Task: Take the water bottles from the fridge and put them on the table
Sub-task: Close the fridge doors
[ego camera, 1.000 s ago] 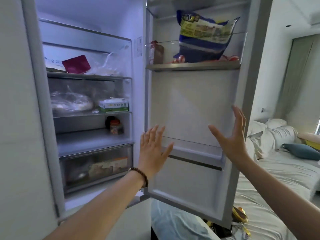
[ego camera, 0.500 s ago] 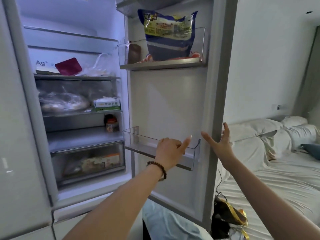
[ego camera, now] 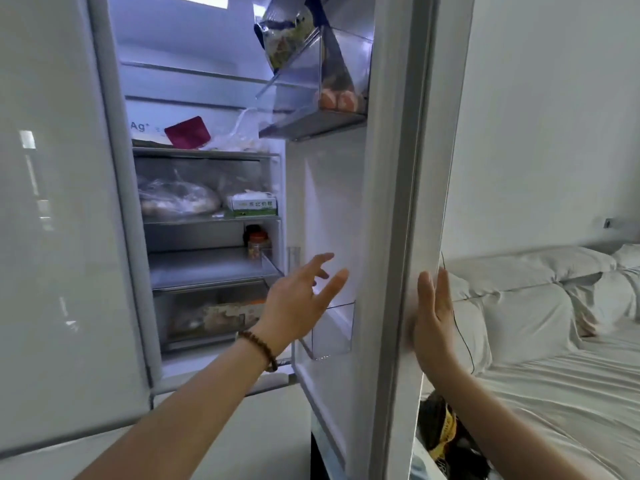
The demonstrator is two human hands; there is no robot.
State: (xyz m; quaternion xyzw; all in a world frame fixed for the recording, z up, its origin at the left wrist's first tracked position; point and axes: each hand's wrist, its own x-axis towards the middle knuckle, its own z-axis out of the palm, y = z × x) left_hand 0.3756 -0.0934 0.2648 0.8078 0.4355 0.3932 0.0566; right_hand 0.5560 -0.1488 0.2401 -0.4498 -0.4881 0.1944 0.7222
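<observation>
I look into the open fridge [ego camera: 207, 98] and I cannot see any water bottles. The shelves hold a bag of food [ego camera: 178, 201], a small box [ego camera: 254, 206], a little jar [ego camera: 257, 244] and a red pack [ego camera: 187, 132]. The door [ego camera: 391, 237] is at my right, and its low bin [ego camera: 334, 329] looks bare. So the bottles may be out of sight.

My left hand [ego camera: 298, 306] is open, fingers spread, and holds nothing. It hangs in the air near the low bin. My right hand [ego camera: 433, 317] is flat and open too. It lies against the outer edge of the door and grips nothing.

I think full bottles will be heavy for their size, and cold and a bit wet, so they may slip. The plastic is soft and gives if I squeeze hard. I would take each one round the middle with my whole hand, not by the cap.
</observation>
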